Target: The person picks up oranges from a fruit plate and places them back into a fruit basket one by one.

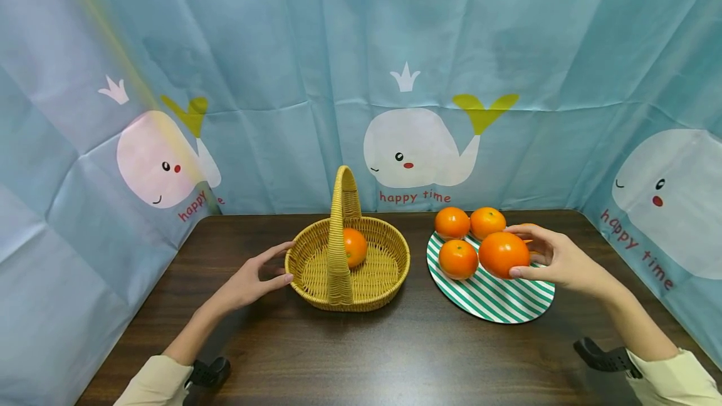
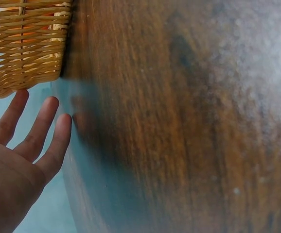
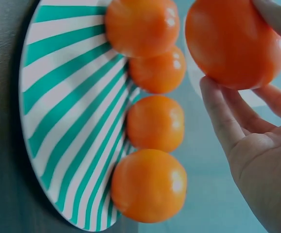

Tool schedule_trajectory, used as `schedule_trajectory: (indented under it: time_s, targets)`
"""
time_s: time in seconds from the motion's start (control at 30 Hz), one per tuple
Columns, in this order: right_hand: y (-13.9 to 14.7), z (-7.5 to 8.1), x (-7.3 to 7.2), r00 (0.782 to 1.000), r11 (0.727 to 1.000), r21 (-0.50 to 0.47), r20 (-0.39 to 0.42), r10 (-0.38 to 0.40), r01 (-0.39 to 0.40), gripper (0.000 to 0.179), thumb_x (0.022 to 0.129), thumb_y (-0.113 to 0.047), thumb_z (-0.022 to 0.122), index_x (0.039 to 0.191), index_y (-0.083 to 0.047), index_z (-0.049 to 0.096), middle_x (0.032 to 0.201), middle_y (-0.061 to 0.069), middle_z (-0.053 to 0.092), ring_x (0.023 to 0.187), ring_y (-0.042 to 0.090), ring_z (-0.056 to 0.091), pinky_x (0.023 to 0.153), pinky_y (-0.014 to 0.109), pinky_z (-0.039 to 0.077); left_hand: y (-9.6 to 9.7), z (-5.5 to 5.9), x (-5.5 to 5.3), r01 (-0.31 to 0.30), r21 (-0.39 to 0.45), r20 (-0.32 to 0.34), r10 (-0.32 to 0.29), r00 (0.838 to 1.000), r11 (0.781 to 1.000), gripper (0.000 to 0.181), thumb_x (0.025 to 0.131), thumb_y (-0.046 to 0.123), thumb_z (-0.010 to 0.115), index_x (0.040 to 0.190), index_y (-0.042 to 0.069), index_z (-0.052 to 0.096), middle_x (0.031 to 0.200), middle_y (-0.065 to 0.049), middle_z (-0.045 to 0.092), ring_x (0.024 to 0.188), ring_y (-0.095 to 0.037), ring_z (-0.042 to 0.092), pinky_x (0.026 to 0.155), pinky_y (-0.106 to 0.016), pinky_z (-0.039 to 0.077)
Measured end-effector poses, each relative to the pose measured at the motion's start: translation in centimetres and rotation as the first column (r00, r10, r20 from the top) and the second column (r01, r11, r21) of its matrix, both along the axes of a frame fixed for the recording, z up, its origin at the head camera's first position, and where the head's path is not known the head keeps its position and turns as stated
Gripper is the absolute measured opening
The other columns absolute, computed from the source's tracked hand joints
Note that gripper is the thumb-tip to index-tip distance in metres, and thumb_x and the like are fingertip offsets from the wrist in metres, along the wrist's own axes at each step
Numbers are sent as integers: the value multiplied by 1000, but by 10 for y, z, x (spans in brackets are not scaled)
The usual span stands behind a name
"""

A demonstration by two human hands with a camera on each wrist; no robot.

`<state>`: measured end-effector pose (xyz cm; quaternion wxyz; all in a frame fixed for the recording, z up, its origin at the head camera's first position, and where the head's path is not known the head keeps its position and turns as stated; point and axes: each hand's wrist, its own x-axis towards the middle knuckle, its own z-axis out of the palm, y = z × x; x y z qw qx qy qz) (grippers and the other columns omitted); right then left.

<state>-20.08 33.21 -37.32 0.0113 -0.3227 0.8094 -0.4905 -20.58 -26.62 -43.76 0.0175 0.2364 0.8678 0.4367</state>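
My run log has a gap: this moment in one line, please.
right hand: holds orange fruit above striped mat; left hand: at basket; basket: one fruit; mat: four fruits

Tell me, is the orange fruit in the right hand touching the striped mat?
Apart. The right wrist view shows the held fruit clear of the striped mat, with blue curtain visible between it and the fruits resting there.

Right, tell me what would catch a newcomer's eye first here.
Probably the orange fruit held in the right hand over the striped mat. Next, the wicker basket with its tall handle, left of the mat, one fruit inside. White whales on the blue curtain behind the table also stand out.
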Motion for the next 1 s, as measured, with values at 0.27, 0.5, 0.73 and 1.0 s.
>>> schedule_trajectory:
  time_s: [0.27,0.5,0.73,1.0]
  targets:
    - [-5,5,-5,998,998,12,-6,-55,55,60,85,9,77,140,-3,54,128,13,59,108,19,63,82,33,59,-2,-1,0,-2,0,-12,2,1000,1000,66,98,22,72,155,9,41,153,-21,42,112,-35,65,97,-63,46]
    - [-14,7,-11,997,997,9,0,-74,74,61,86,7,78,141,-3,53,130,14,57,110,18,62,83,32,58,-2,-2,-1,-1,9,-2,1,1000,1000,67,97,22,72,155,10,42,153,-20,42,111,-33,66,97,-63,46]
    - [-24,13,-17,997,997,1,0,-73,73,62,85,6,78,141,-4,53,135,13,55,111,19,62,86,32,57,-2,-2,-2,-4,9,4,4,1000,1000,67,97,23,73,155,10,42,154,-20,43,111,-33,66,97,-63,47]
    - [-41,16,-25,999,999,-13,5,-36,36,61,86,3,80,140,-10,56,134,10,58,113,23,62,86,36,58,-2,-3,-2,-5,5,-2,5,1000,1000,67,97,22,73,155,8,42,153,-20,43,110,-33,66,95,-62,48]
